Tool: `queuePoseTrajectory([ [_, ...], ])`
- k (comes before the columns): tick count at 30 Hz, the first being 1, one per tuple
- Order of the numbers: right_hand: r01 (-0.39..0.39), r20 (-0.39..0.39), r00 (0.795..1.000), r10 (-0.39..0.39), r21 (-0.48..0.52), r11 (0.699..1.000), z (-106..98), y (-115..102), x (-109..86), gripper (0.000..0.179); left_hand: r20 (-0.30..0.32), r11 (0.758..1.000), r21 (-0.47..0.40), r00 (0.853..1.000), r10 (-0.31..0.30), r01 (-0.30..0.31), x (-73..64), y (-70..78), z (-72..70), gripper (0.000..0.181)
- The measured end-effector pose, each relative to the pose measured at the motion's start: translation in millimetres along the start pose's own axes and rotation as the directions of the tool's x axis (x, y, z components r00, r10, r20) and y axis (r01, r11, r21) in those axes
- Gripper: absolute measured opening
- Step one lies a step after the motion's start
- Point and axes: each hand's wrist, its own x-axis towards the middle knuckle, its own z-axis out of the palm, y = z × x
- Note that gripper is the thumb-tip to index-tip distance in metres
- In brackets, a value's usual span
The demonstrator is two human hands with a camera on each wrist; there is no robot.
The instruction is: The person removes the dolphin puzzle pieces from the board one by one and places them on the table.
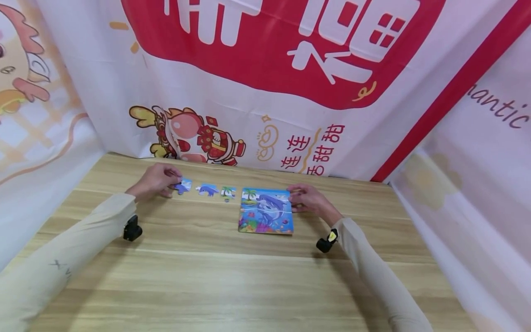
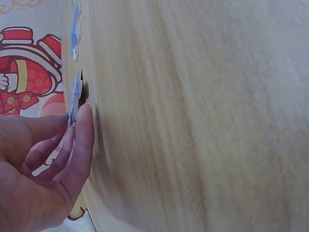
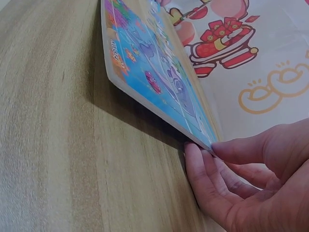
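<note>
My left hand [image 1: 156,180] pinches a blue jigsaw piece [image 1: 183,186] between thumb and fingers. In the left wrist view that piece [image 2: 76,96] is seen edge-on, tilted a little off the wood. To its right lie a jigsaw piece with a dolphin [image 1: 208,189] and one with a palm tree [image 1: 227,192]. My right hand [image 1: 306,198] grips the right edge of a dolphin puzzle board [image 1: 266,212], thumb on top and fingers beneath. The right wrist view shows the board [image 3: 154,72] with its near edge raised above the table and a shadow under it.
The wooden table [image 1: 232,286] runs back to a printed cloth [image 1: 249,92] hanging behind it. Further cloth walls stand at the left [image 1: 37,138] and right [image 1: 477,184]. A small black camera sits on each wrist.
</note>
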Motion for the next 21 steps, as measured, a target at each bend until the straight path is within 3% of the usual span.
queuePoseTrajectory([
  [9,0.010,0.007,1.000,-0.010,-0.012,1.000,1.7,0.9,1.5,0.044,-0.030,0.999,0.003,0.999,-0.032,0.032,-2.8,0.6,1.2,0.027],
  [21,-0.014,-0.009,1.000,0.014,-0.010,1.000,2.3,-0.2,1.1,0.044,-0.077,0.997,0.075,0.997,0.001,0.005,-6.6,1.4,1.3,0.025],
])
